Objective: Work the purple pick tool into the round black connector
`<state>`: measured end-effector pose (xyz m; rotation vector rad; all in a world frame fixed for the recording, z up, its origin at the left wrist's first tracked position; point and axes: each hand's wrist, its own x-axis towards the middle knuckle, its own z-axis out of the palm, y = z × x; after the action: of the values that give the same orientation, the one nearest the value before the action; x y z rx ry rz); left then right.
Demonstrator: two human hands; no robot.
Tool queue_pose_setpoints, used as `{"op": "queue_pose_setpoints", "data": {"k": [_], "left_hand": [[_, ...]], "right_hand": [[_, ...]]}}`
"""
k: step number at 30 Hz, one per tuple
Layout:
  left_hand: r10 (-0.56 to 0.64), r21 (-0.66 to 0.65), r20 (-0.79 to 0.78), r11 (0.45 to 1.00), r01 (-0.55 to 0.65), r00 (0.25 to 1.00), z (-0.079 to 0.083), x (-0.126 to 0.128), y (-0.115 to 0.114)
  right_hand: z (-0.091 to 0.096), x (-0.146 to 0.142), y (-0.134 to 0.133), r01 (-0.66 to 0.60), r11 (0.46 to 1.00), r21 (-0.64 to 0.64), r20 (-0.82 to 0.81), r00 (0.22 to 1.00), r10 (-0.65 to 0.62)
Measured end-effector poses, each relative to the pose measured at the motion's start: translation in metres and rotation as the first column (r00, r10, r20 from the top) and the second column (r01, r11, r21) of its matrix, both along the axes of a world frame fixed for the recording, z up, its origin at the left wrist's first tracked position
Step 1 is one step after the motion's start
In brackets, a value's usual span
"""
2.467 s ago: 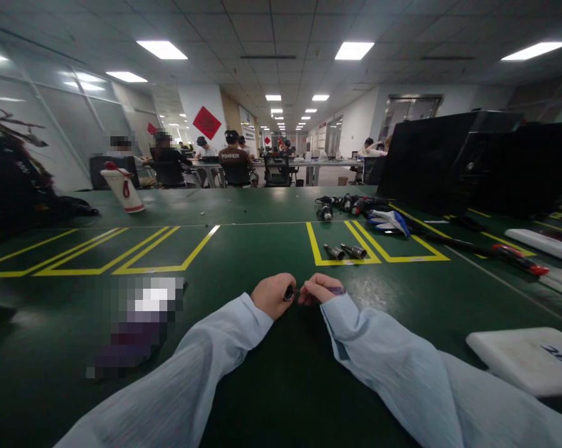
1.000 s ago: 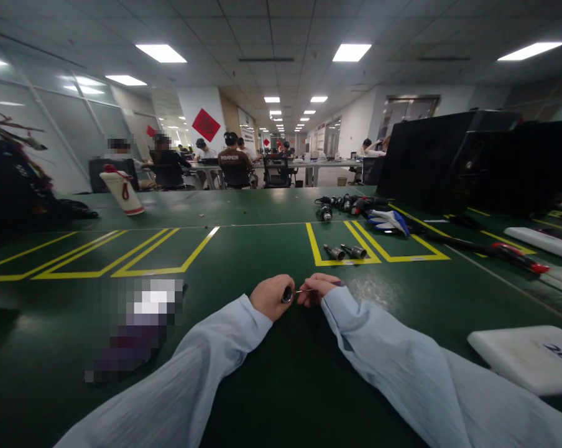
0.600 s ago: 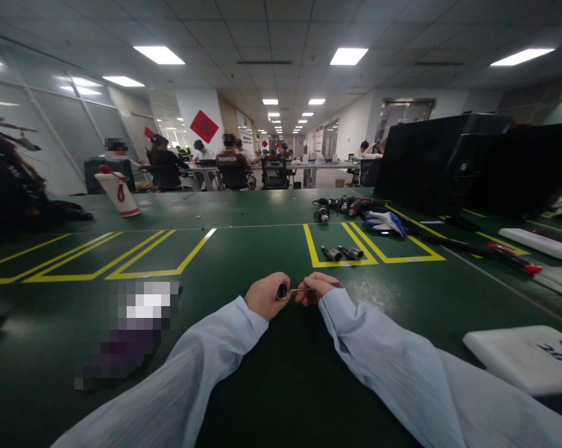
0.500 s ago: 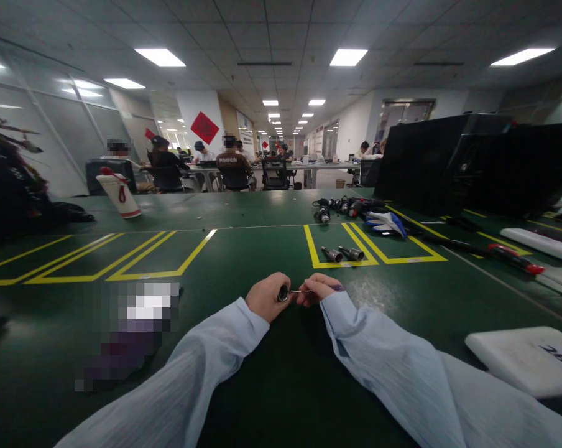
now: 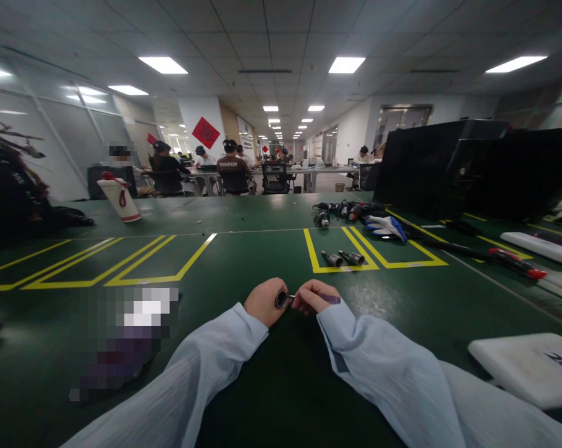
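My left hand [image 5: 265, 301] is closed round a small dark metal cylinder [image 5: 281, 300], its open round end turned toward me. My right hand [image 5: 314, 295] pinches a thin tool with a purple handle [image 5: 331, 299], and its metal tip reaches into the cylinder's end. Both hands rest close together on the green table mat [image 5: 271, 386]. Light blue sleeves cover both forearms. Two more metal cylinders [image 5: 342, 257] lie in a yellow-taped box beyond my hands.
Tools and a blue-white glove [image 5: 384, 226] lie far right near a red-handled screwdriver [image 5: 514, 262]. White foam blocks [image 5: 528, 368] sit at right. A white bottle [image 5: 120, 200] stands far left. Black cases [image 5: 453, 165] line the right side. People sit at distant desks.
My right hand has drawn closer to the left, so less of the tool's metal shaft shows outside the cylinder. The view has tipped slightly down.
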<state>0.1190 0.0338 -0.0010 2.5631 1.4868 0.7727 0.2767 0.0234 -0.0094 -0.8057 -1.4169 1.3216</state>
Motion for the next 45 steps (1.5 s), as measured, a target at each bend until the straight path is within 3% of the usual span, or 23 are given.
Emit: {"op": "queue_pose_setpoints", "data": {"k": [4,8,14,18,21,25,27,30,34,37,40,45], "left_hand": [[0.045,-0.035,-0.123,0.998,-0.05,0.991,0.003,0.003,-0.005],[0.042,-0.031,-0.15,0.998,-0.048,0.988,0.005,0.004,-0.008],[0.009,0.01,-0.038,1.0,-0.008,0.999,0.004,0.0,-0.008],[-0.003,0.024,0.04,1.0,0.003,0.999,0.003,-0.001,-0.005],[0.012,0.014,0.028,1.0,-0.012,1.0,0.003,0.0,-0.005],[0.042,0.01,-0.093,0.999,-0.042,0.995,0.004,0.0,-0.007],[0.032,0.012,-0.145,0.999,-0.03,0.989,0.003,0.0,-0.007],[0.006,0.018,-0.145,1.0,-0.004,0.989,0.002,-0.002,-0.006],[-0.021,0.028,-0.026,0.999,0.022,0.999,0.001,-0.003,-0.006],[-0.032,0.027,0.032,0.999,0.031,0.999,0.002,-0.001,-0.006],[0.002,0.023,0.024,1.0,-0.003,1.0,0.003,0.0,-0.006],[0.012,0.021,-0.135,1.0,-0.009,0.991,0.003,-0.001,-0.006]], "right_hand": [[-0.001,-0.001,-0.001,0.01,1.0,-0.006,0.041,0.999,-0.01],[-0.002,0.0,0.002,-0.033,0.999,-0.041,0.022,0.999,0.034],[-0.004,0.003,0.012,-0.233,0.945,-0.228,-0.195,0.962,0.19],[-0.004,0.001,0.015,-0.321,0.91,-0.262,-0.289,0.926,0.244],[-0.004,0.0,0.013,-0.271,0.932,-0.24,-0.272,0.941,0.204],[-0.004,-0.001,0.007,-0.106,0.981,-0.163,-0.127,0.988,0.086],[-0.005,-0.001,0.006,-0.085,0.988,-0.13,-0.086,0.993,0.075],[-0.005,0.001,0.009,-0.174,0.966,-0.19,-0.152,0.977,0.146],[-0.004,0.002,0.017,-0.331,0.899,-0.287,-0.289,0.925,0.248],[-0.003,0.001,0.018,-0.37,0.882,-0.294,-0.323,0.906,0.273],[-0.004,0.0,0.014,-0.296,0.918,-0.265,-0.288,0.932,0.218],[-0.006,0.0,0.008,-0.12,0.986,-0.113,-0.111,0.988,0.108]]}}
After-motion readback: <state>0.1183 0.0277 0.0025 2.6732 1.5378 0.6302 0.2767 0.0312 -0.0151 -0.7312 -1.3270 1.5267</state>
